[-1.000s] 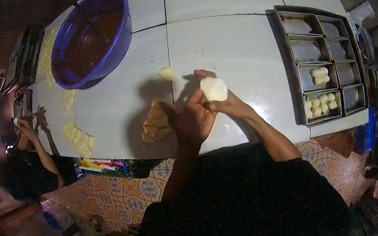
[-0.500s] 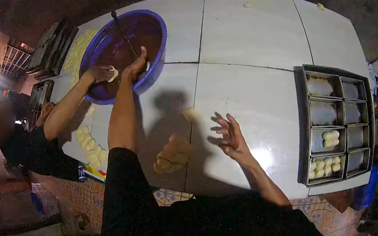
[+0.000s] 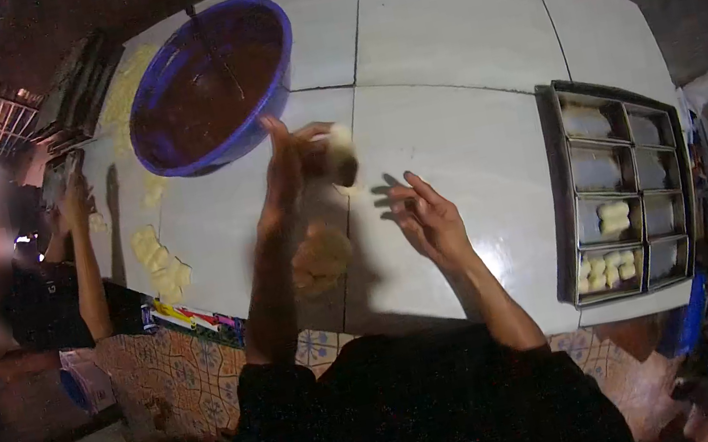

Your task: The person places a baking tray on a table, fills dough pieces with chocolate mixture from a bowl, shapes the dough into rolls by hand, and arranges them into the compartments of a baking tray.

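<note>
My left hand is raised over the table in front of the purple basin, its fingers around a pale piece of dough. Dark brown filling shows on the lower side of that piece. Over the white tiles, to the right of it, my right hand is open, fingers spread and slightly curled, holding nothing. A tan lump of dough lies in shadow below my left hand. The purple basin holds a brown filling, with a thin long-handled utensil standing in it.
A metal pan with several compartments sits at the right; two of them contain dough balls. Pale dough pieces line the table's left edge. A co-worker stands at the left, one arm by the table. Dark trays are stacked behind.
My left hand has come out of the basin toward me and right, carrying the dough with brown filling. The co-worker's arm has left the basin. My right hand stays open.
</note>
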Motion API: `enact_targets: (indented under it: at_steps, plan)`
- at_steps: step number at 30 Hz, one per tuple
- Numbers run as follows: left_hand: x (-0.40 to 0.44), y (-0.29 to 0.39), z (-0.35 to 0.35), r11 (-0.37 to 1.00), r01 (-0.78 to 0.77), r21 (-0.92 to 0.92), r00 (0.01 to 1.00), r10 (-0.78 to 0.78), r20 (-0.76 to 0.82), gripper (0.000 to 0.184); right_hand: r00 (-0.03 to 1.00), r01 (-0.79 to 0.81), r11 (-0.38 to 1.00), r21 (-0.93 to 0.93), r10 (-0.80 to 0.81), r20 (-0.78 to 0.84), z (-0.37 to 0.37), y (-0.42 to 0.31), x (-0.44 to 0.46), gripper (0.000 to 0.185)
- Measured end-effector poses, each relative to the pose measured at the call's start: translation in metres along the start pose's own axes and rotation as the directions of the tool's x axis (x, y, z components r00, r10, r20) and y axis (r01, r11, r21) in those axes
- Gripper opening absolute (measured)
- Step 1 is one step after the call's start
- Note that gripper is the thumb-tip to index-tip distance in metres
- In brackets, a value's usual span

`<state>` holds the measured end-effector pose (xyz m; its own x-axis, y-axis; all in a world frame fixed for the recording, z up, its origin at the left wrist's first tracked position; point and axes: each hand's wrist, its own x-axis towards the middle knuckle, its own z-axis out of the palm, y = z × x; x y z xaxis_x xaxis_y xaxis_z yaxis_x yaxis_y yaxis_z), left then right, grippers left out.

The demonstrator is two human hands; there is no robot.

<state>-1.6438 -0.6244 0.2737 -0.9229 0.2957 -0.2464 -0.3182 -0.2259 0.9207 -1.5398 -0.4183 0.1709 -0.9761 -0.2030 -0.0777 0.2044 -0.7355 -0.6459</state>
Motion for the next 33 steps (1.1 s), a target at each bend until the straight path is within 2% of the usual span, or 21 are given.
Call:
enact_targets:
  at_steps: [2,4,6,7,8,10,13,16,17,18,20,21,22,24,25,26,27,28,29,32,33]
  plan:
    - [-0.030,-0.042,0.035,0.949,0.233,-0.214,0.972,-0.232,0.030,0.081,0.989,-0.142,0.987,0.076,0.144,-0.015,-0.002,0.003,-0.007,0.047]
    - [-0.049,-0.094,0.049,0.942,0.089,-0.323,0.976,-0.147,-0.160,0.074,0.968,-0.212,0.976,0.048,0.216,-0.130,-0.011,0.004,-0.016,0.031]
    - [-0.066,-0.119,0.062,0.950,0.015,-0.312,0.958,-0.103,-0.268,0.064,0.938,-0.105,0.993,0.056,0.117,-0.327,0.006,0.005,-0.030,0.022]
    - [-0.073,-0.125,0.069,0.965,0.016,-0.260,0.956,-0.091,-0.279,0.059,0.948,-0.033,0.981,-0.192,-0.030,-0.318,0.002,0.013,-0.035,0.023]
    - [-0.075,-0.128,0.073,0.978,0.007,-0.208,0.954,-0.069,-0.291,0.054,0.949,0.098,0.833,-0.545,-0.244,-0.202,0.006,0.017,-0.043,0.024]
    - [-0.085,-0.136,0.069,0.991,-0.085,0.103,0.983,0.101,-0.153,0.044,0.914,0.200,0.286,-0.937,-0.399,0.074,0.020,-0.003,-0.062,0.027]
    - [-0.103,-0.124,0.073,0.817,-0.248,0.520,0.964,0.262,0.047,0.032,0.838,0.428,0.085,-0.900,-0.410,0.359,0.004,-0.009,-0.070,0.025]
    - [-0.115,-0.129,0.092,0.951,-0.260,0.168,0.965,0.262,0.012,0.030,0.858,0.361,0.545,-0.757,-0.513,0.040,0.013,-0.020,-0.072,0.017]
    - [-0.111,-0.145,0.080,0.930,-0.198,0.309,0.979,0.204,0.013,0.027,0.869,0.358,0.696,-0.622,-0.492,-0.050,0.020,-0.024,-0.072,0.011]
    - [-0.114,-0.143,0.083,0.958,-0.146,0.247,0.988,0.152,-0.006,0.026,0.921,0.288,0.711,-0.642,-0.389,-0.018,0.014,-0.029,-0.070,0.016]
    - [-0.119,-0.137,0.091,0.992,-0.036,0.118,0.999,0.040,-0.036,0.025,0.939,0.303,0.595,-0.744,-0.321,0.126,0.013,-0.033,-0.077,0.021]
    - [-0.116,-0.140,0.088,0.991,0.014,0.135,0.999,-0.008,-0.039,0.025,0.942,0.312,0.516,-0.798,-0.277,0.189,0.024,-0.038,-0.086,0.024]
    - [-0.117,-0.143,0.087,0.994,0.028,0.110,0.998,-0.022,-0.060,0.025,0.924,0.354,0.331,-0.875,-0.266,0.273,0.024,-0.037,-0.090,0.022]
    - [-0.119,-0.150,0.092,0.997,0.060,0.055,0.993,-0.054,-0.100,0.024,0.928,0.352,0.374,-0.858,-0.262,0.266,0.010,-0.034,-0.091,0.019]
    - [-0.121,-0.158,0.098,1.000,0.013,0.027,0.992,-0.010,-0.124,0.024,0.872,0.442,0.133,-0.887,-0.293,0.391,0.009,-0.035,-0.094,0.021]
    - [-0.124,-0.161,0.102,0.998,-0.055,-0.018,0.993,0.053,-0.109,0.026,0.937,0.286,0.360,-0.888,-0.297,0.181,0.011,-0.033,-0.097,0.022]
    - [-0.122,-0.162,0.099,0.938,-0.114,0.327,0.990,0.136,-0.047,0.028,0.968,0.120,0.568,-0.815,-0.251,-0.032,0.019,-0.030,-0.099,0.024]
    - [-0.122,-0.162,0.095,0.760,-0.175,0.626,0.981,0.192,0.041,0.032,0.960,-0.043,0.739,-0.673,-0.156,-0.232,0.023,-0.028,-0.102,0.026]
    - [-0.124,-0.163,0.094,0.820,-0.209,0.533,0.977,0.203,0.070,0.033,0.972,-0.005,0.670,-0.742,-0.170,-0.160,0.012,-0.023,-0.102,0.036]
    - [-0.127,-0.153,0.096,0.939,-0.258,0.227,0.963,0.231,0.140,0.036,0.966,-0.226,0.662,-0.715,0.248,-0.076,-0.041,-0.012,-0.104,0.042]
    - [-0.130,-0.149,0.097,0.964,-0.234,0.126,0.963,0.212,0.165,0.037,0.867,-0.444,0.667,-0.598,0.489,-0.098,-0.019,-0.037,-0.106,0.048]
